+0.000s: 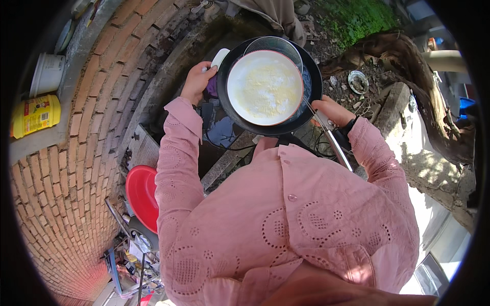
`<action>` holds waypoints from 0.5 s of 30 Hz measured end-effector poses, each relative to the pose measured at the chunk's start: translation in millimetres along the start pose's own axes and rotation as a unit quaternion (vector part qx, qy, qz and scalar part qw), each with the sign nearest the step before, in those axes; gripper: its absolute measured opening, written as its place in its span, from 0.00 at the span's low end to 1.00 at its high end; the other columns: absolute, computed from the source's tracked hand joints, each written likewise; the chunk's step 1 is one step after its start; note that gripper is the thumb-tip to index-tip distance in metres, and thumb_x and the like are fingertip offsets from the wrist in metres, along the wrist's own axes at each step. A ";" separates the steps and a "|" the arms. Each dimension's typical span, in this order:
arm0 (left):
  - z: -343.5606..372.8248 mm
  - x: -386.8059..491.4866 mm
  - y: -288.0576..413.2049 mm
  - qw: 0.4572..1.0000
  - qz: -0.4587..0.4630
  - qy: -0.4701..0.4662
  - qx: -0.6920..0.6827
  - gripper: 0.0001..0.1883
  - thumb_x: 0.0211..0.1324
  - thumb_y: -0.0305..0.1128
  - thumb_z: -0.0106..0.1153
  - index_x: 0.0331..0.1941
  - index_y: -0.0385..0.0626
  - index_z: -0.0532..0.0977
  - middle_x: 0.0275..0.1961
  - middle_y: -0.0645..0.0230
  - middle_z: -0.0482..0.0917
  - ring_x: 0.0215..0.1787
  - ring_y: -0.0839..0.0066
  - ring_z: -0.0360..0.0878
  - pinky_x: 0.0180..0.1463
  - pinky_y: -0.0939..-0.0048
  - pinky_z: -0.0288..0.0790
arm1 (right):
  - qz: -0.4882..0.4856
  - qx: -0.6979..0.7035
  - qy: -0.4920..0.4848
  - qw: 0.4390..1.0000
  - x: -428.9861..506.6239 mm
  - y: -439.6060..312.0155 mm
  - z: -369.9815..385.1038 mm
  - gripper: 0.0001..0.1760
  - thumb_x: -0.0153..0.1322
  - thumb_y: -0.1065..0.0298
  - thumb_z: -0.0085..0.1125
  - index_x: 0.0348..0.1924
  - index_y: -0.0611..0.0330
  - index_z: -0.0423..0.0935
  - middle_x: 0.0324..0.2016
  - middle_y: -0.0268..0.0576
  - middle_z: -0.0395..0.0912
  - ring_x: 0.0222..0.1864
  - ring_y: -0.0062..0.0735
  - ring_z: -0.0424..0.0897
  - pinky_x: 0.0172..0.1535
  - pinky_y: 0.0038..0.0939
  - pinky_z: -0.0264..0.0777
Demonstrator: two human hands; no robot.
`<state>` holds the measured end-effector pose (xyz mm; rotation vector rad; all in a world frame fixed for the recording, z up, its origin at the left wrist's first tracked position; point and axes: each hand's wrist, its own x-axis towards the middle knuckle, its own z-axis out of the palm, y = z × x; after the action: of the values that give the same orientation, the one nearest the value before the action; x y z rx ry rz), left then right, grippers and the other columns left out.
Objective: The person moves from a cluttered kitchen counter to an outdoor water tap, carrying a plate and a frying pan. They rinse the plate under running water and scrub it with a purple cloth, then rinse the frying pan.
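Note:
A dark round pan (226, 109) is in front of my body. In it lies a white bowl with a red rim (265, 88), holding pale yellow and white powder (268, 90). Behind the bowl, partly covered by it, a wire mesh strainer (273, 43) shows in the pan. My left hand (199, 80) grips the pan's left side near a white handle-like piece (219, 59). My right hand (332, 110) holds the pan's right edge, its fingers partly hidden. A long metal handle (337, 149) slants from the bowl's edge past that hand.
A brick wall (88, 99) runs along the left, with a ledge bearing a yellow plastic tub (36, 116) and a white bucket (48, 74). A red basin (142, 197) stands lower left. On the right are a thick twisted trunk (428, 95) and a small dish (358, 82) on the soil.

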<state>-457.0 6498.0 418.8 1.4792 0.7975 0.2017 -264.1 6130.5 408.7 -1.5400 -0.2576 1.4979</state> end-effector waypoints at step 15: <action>125.4 114.2 15.1 0.992 0.014 -0.121 0.045 0.11 0.65 0.31 0.60 0.48 0.39 0.78 0.42 0.68 0.82 0.42 0.79 0.79 0.48 0.75 0.73 | 0.009 0.079 0.144 0.986 -9.1 51.1 -77.2 0.15 0.72 0.64 0.52 0.45 0.67 0.69 0.30 0.46 0.80 0.23 0.34 0.81 0.26 0.31 0.75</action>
<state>-294.5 6465.3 379.5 1.5647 0.5966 0.0060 -221.8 6061.0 363.6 -1.6082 0.0423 1.2577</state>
